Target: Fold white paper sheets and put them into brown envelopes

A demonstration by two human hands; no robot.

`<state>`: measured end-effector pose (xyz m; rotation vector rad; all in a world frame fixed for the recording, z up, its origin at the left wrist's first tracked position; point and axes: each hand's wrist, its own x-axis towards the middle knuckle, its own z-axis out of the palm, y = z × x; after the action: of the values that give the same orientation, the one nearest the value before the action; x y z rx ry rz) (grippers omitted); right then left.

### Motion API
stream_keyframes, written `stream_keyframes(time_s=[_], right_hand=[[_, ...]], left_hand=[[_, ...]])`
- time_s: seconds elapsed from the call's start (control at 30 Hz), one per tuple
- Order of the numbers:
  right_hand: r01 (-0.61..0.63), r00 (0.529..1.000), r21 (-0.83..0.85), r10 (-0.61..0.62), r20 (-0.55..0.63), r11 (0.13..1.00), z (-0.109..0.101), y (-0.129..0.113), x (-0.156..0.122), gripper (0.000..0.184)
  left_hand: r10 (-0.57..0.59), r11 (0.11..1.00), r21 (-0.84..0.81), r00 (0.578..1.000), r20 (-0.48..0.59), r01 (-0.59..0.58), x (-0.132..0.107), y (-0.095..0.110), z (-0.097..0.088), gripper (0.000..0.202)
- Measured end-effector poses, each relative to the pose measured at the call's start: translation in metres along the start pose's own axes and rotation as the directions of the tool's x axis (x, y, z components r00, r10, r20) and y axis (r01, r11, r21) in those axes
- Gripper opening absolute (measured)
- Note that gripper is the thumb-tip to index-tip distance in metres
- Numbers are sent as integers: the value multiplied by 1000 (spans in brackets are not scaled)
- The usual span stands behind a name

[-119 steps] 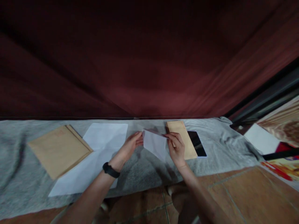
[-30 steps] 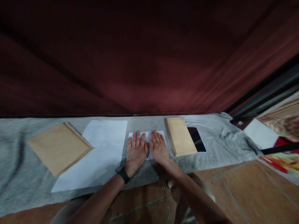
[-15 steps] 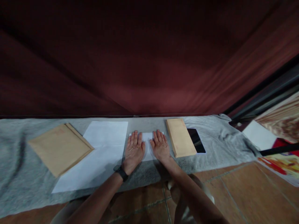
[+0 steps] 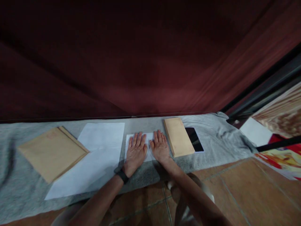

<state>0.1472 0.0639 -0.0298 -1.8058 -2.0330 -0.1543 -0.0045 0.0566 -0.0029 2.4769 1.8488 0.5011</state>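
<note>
Left hand (image 4: pixel 135 153) and right hand (image 4: pixel 161 150) press flat on folded paper (image 4: pixel 128 141).

Single head-worn view, aimed forward and down, near. Mid-frame: left hand (image 4: pixel 135 152), right hand (image 4: pixel 160 149) on grey cloth (image 4: pixel 218 138). Maroon curtain (image 4: pixel 150 56) across upper half, tiled floor (image 4: pixel 235 188) along bottom.

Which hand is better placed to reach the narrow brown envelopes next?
Probably the right hand: it lies flat on the folded white paper right beside the narrow brown envelopes. The left hand presses the paper's other side, farther off, nearer the large white sheets.
</note>
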Motion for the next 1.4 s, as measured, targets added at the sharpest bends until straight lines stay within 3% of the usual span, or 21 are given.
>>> stream_keyframes(time_s=[0.23,0.43,0.7,0.93,1.4], right_hand=[[-22,1000,-12,22,18,1000,-6,-1,2,60],[163,978,101,-174,116,981,-12,-16,3,50],[37,994,29,-40,105,999,-6,-13,-3,57],[-6,998,-32,8,69,999,-5,-13,-6,63],[26,1000,-31,-26,-11,999,2,-3,-11,60]], left_hand=[[-21,996,83,1000,-10,22,-2,-6,-1,57],[5,996,93,999,39,-9,-3,-5,-4,54],[-64,996,58,997,-34,66,-5,-12,3,59],[-106,993,42,991,-77,110,-9,-15,7,63],[-138,989,49,989,-47,140,-14,-11,-2,66]])
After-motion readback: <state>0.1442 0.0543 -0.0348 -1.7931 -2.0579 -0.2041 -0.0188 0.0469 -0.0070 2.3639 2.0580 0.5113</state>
